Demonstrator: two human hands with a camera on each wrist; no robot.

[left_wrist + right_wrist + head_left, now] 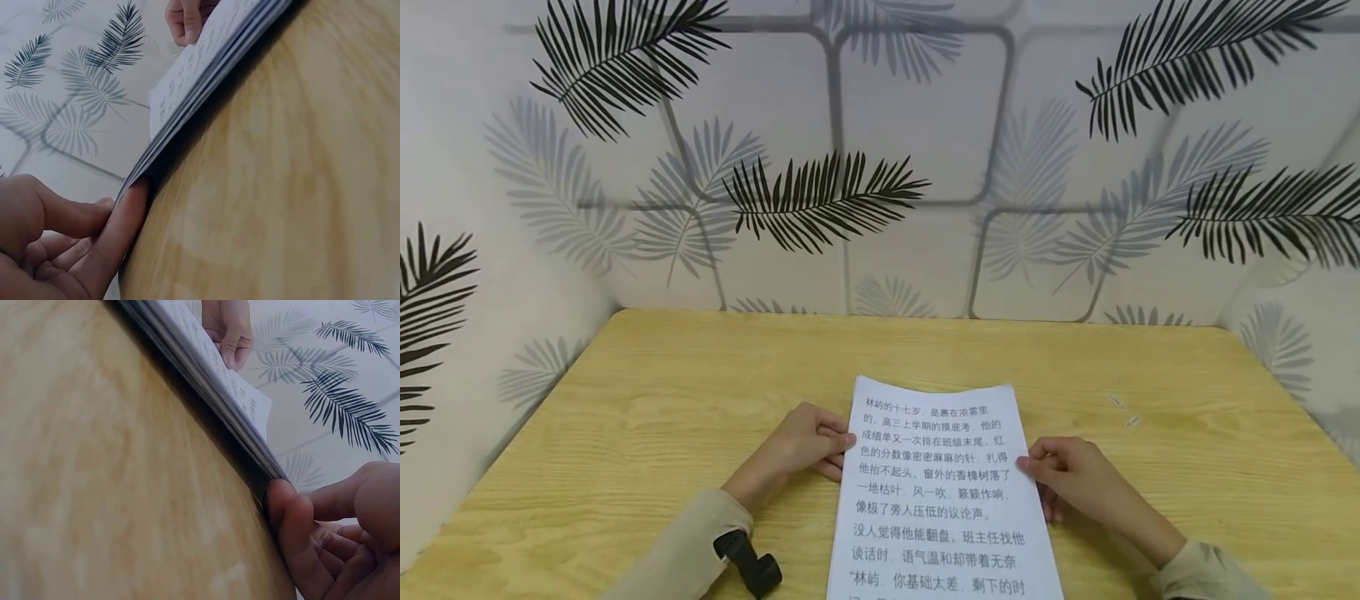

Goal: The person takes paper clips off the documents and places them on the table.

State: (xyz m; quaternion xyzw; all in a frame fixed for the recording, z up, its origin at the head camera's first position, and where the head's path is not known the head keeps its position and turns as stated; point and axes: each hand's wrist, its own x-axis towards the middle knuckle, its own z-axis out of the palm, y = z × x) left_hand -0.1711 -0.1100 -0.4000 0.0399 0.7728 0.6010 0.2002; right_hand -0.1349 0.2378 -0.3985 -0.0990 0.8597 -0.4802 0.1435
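A stack of printed paper sheets (936,500) covered in Chinese text lies near the front of the table, its lower end cut off by the head view. My left hand (808,442) pinches the left edge, thumb on top and a fingertip underneath. On the opposite edge my right hand (1071,479) pinches the stack in the same way. In the left wrist view the paper stack (200,81) shows several layered sheets along its side, with a dark gap between it and the wood. The right wrist view shows the sheets' edge (212,394) raised slightly at the fingers.
The wooden table (715,375) reaches back to a wall (917,267) with a leaf pattern. Two small whitish scraps (1132,422) lie right of the paper. A black strap device (748,562) sits at the left sleeve.
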